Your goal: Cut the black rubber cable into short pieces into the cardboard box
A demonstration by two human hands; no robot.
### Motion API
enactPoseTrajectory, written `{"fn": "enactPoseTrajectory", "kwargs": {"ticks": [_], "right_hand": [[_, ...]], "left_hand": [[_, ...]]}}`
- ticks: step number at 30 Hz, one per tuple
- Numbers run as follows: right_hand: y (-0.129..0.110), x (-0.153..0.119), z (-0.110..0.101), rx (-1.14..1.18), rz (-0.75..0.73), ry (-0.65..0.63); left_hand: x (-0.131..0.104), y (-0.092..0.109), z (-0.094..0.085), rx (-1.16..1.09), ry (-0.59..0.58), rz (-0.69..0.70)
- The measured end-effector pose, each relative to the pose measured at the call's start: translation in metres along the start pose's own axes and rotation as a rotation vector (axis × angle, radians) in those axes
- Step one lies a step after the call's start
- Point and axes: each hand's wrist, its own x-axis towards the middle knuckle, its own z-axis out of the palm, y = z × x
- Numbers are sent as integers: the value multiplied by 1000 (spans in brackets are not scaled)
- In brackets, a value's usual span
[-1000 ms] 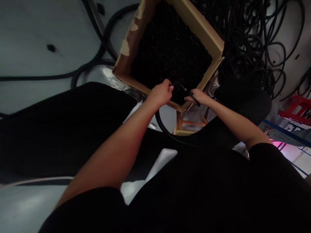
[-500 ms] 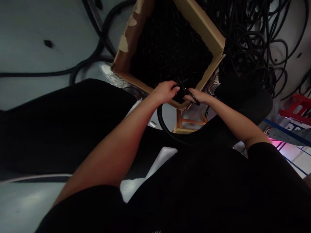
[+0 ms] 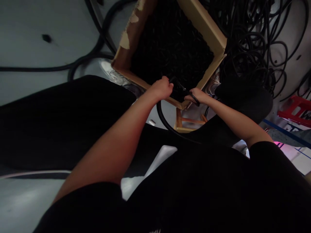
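Note:
My left hand [image 3: 163, 88] is closed round a black hose [image 3: 163, 120], which curves down below it toward my lap. My right hand [image 3: 196, 95] grips dark-handled scissors [image 3: 197, 101], whose blades point up and left toward the left hand. Both hands are over the near corner of a cardboard box [image 3: 215, 32]. Inside the box lie many short black pieces [image 3: 175, 45]. The hose end near the blades is dark and hard to make out.
Tangled black hoses [image 3: 252, 42] lie right of the box, and a thick black cable [image 3: 48, 69] crosses the floor at left. A wooden stool [image 3: 179, 119] shows below the box. At far right is a red plastic stool [image 3: 295, 110].
My left hand has shifted slightly up and left, its fingers now wrapped more fully round the hose. The right hand has barely moved with the scissors.

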Motion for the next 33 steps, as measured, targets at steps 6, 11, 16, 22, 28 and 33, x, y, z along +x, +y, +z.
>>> {"fn": "enactPoseTrajectory", "kwargs": {"ticks": [6, 11, 16, 22, 28, 33], "right_hand": [[9, 10, 8, 220, -46, -185], [6, 11, 0, 180, -179, -179], [0, 3, -9, 126, -56, -4], [-4, -1, -11, 91, -2, 33], [3, 1, -4, 190, -58, -219], [7, 8, 0, 159, -90, -216]], "left_hand": [[3, -1, 1, -30, -50, 61], [3, 5, 4, 46, -143, 120], [3, 4, 2, 35, -36, 179], [8, -2, 0, 5, -52, 72], [10, -3, 5, -15, -95, 113], [12, -1, 11, 41, -86, 174]]}}
